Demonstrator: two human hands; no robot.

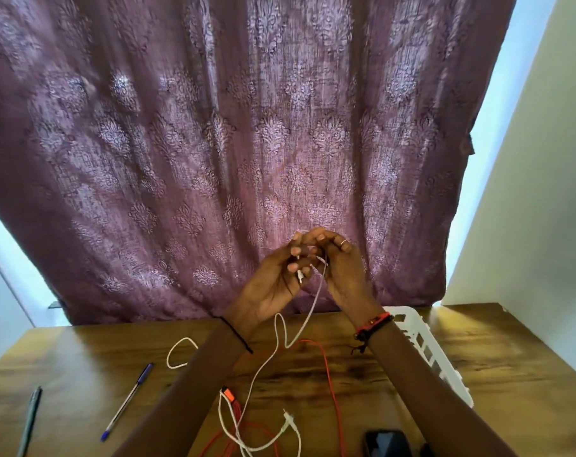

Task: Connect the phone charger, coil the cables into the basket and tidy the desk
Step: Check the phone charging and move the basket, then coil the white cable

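Both hands are up over the desk (510, 357), working the white cable (308, 311). L hand (273, 282) is curled round the cable end – the small connector (300, 276) pokes out under its fingers. R hand (341, 268) is tight against it, fingertips meeting L's. It looks like it's pinching the same strand, but there's blur there, so can't tell the exact contact pts. So both grips are narrow and on the white cable.

Slack drops straight below the grip, kinks, then runs down into a tangle w/ the orange cable (329, 390) near me. A white plug (288, 418) lies in that pile; can't tell if it's the same cable.

Step in hand, imo: starting the coil. To do it well, L stays the fixed anchor and R lays even loops. Let slack slide thru the fingers and don't yank, or the tangle below will prob snag and drag the orange along. Shake it free first.

Room: the basket (421, 338) is below-right of the grip, partly under my R forearm, so it's a short path down. The curtain (214, 127) hangs just behind the grip, so no swinging loops back. The desk's back edge sits about under the hands, and a dropped coil could go off it. Below-left of the grip are a white loop (181, 354), a blue pen (128, 402) and a grey pen (29, 420) – well apart from the work. The phone (389, 443) is far below the grip, close to me.
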